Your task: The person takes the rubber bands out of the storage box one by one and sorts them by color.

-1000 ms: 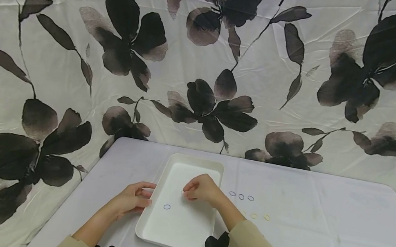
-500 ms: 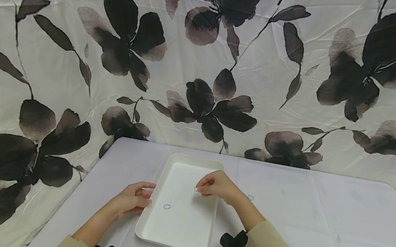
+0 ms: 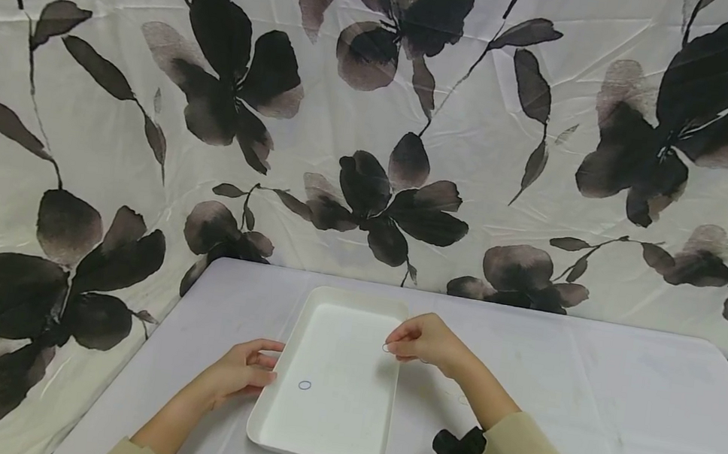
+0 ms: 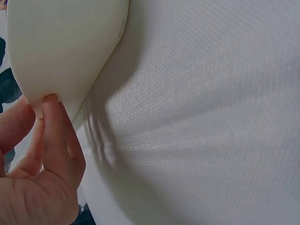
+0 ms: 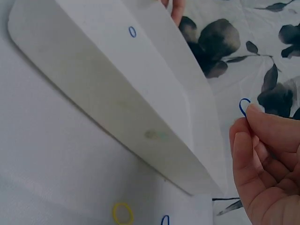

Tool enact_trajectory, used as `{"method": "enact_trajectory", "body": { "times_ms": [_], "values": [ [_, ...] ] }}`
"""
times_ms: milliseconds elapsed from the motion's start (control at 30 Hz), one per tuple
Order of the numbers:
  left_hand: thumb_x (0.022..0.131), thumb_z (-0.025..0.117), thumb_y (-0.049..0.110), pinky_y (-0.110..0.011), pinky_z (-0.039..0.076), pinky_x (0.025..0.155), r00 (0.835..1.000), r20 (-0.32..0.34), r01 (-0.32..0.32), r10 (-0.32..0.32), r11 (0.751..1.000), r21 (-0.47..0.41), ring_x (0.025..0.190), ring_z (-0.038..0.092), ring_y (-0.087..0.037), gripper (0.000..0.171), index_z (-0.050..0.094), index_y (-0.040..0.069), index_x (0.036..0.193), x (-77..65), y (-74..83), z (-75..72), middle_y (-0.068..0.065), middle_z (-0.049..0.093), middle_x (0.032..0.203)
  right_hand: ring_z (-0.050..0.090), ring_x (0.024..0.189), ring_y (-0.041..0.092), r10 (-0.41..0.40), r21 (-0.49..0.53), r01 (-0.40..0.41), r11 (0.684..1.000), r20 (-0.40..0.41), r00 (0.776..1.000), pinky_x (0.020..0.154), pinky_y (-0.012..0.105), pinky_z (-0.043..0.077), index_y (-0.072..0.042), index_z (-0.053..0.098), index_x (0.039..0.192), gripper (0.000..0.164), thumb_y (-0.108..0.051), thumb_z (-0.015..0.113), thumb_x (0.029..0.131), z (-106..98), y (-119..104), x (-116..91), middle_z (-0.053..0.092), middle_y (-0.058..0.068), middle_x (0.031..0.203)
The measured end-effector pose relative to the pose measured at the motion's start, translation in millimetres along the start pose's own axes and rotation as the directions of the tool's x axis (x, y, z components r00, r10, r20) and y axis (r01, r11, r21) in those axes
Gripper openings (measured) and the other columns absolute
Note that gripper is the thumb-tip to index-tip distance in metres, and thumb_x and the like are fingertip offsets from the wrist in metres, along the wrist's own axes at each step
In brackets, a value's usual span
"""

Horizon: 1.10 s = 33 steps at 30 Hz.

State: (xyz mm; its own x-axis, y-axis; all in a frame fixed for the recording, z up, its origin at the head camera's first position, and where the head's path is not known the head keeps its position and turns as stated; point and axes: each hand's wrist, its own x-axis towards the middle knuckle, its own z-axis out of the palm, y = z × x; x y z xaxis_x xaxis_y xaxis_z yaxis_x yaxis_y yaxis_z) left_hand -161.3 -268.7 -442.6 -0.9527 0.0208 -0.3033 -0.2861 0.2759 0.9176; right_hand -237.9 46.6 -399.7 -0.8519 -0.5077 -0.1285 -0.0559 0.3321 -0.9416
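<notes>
A white rectangular tray point(image 3: 340, 421) lies on the table, a blue rubber band point(image 3: 305, 381) on its floor at left of centre. My left hand point(image 3: 239, 371) is at the tray's left side; in the left wrist view its thumb and fingers point(image 4: 55, 131) pinch the rim. Over the tray's right rim, my right hand point(image 3: 428, 339) pinches a small blue rubber band point(image 5: 241, 107) between thumb and index finger, a loop of it sticking out past the fingertips. That hand and forearm hide most of the bands lying right of the tray.
Beside the tray in the right wrist view lie a yellow band point(image 5: 116, 213) and a blue band point(image 5: 164, 219). White cloth point(image 3: 586, 421) covers the table. Behind it hangs a floral curtain point(image 3: 256, 214). Each wrist carries a black device point(image 3: 459, 448).
My right hand has moved right, from over the tray's middle to its right rim, still pinching the band. My left hand keeps its hold on the tray. The view has shifted slightly.
</notes>
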Motion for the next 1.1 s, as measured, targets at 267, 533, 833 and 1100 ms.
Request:
{"method": "enact_trajectory", "body": {
  "times_ms": [267, 533, 833, 1100],
  "values": [
    [0.079, 0.064, -0.008, -0.035, 0.054, 0.067, 1.000, 0.001, -0.003, 0.003, 1.000, -0.002, 0.080, 0.061, -0.021, 0.054, 0.046, -0.003, 0.130, -1.3, -0.3, -0.1, -0.015, 0.058, 0.101, 0.062, 0.065, 0.014, 0.016, -0.018, -0.017, 1.000, -0.032, 0.999, 0.066, 0.032, 0.054, 0.009, 0.068, 0.090, 0.013, -0.001, 0.069, 0.081, -15.3, 9.1, -7.9, 0.066, 0.009, 0.075],
    [0.080, 0.062, -0.008, -0.034, 0.054, 0.068, 1.000, -0.018, 0.008, -0.008, 1.000, -0.001, 0.080, 0.061, -0.020, 0.052, 0.047, -0.002, 0.129, -0.5, 0.2, 0.6, -0.015, 0.058, 0.101, 0.064, 0.070, 0.019, 0.021, -0.025, -0.021, 0.999, -0.020, 1.000, 0.070, 0.036, 0.054, 0.011, 0.066, 0.095, 0.018, -0.001, 0.067, 0.082, -30.0, 11.7, -15.2, 0.067, 0.007, 0.077],
    [0.080, 0.064, -0.007, -0.035, 0.054, 0.069, 1.000, -0.014, 0.012, -0.012, 1.000, -0.009, 0.081, 0.062, -0.021, 0.052, 0.047, -0.001, 0.129, 0.3, 1.2, 0.8, -0.016, 0.057, 0.102, 0.064, 0.074, 0.019, 0.034, -0.025, -0.035, 0.999, -0.029, 0.999, 0.075, 0.039, 0.054, 0.015, 0.064, 0.099, 0.022, -0.001, 0.066, 0.083, -54.9, 24.1, -24.0, 0.067, 0.013, 0.083],
    [0.079, 0.064, -0.008, -0.035, 0.054, 0.069, 0.999, -0.036, 0.027, -0.027, 0.999, -0.018, 0.080, 0.062, -0.021, 0.052, 0.050, 0.001, 0.128, 2.4, 0.3, 1.1, -0.014, 0.058, 0.101, 0.064, 0.074, 0.017, 0.054, -0.024, -0.056, 0.998, -0.058, 0.997, 0.072, 0.034, 0.054, 0.016, 0.063, 0.098, 0.022, 0.001, 0.066, 0.082, -71.7, 38.5, -33.6, 0.067, 0.016, 0.087]
  ]
}}
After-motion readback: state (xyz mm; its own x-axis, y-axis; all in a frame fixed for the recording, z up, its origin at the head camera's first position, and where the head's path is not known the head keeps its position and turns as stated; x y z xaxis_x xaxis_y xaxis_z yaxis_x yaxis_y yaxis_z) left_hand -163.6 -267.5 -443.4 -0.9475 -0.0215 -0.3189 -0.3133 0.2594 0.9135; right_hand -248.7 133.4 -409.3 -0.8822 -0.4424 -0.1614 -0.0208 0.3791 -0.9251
